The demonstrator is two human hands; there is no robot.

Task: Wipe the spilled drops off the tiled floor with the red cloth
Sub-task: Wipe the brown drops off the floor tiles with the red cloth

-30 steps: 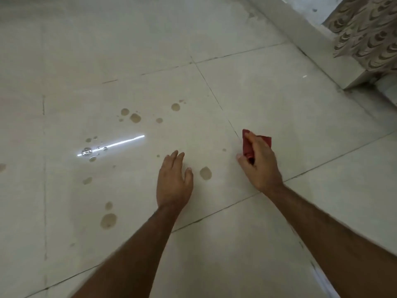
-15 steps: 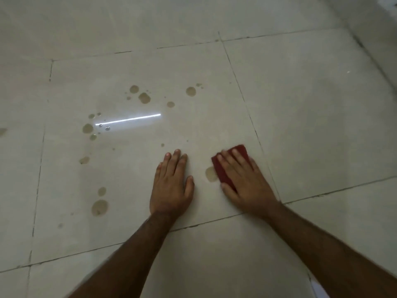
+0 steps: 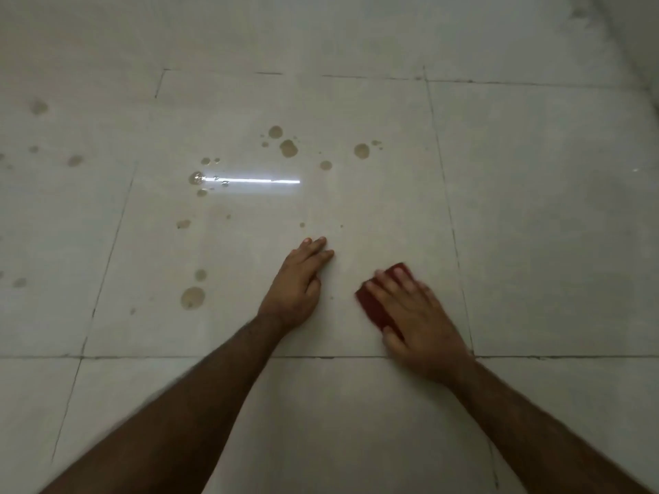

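My right hand [image 3: 415, 315] presses flat on the folded red cloth [image 3: 374, 308], which lies on the pale tiled floor [image 3: 535, 208]; only the cloth's left edge and far corner show under the fingers. My left hand [image 3: 297, 283] rests palm down on the tile just left of it, fingers together, holding nothing. Several brownish drops dot the floor: a large one [image 3: 192, 297] to the left of my left hand, a cluster [image 3: 288, 147] further ahead, and one drop [image 3: 361, 150] to its right. The tile between my hands looks free of drops.
A bright strip of reflected light [image 3: 256, 180] lies across wet drops ahead on the left. More faint drops [image 3: 75, 160] mark the far-left tiles. Grout lines [image 3: 445, 208] cross the floor. A wall base [image 3: 638, 48] runs along the upper right.
The red cloth went down onto the floor under my right hand and slid over the drop beside my left hand; that drop no longer shows. The camera view shifted left.
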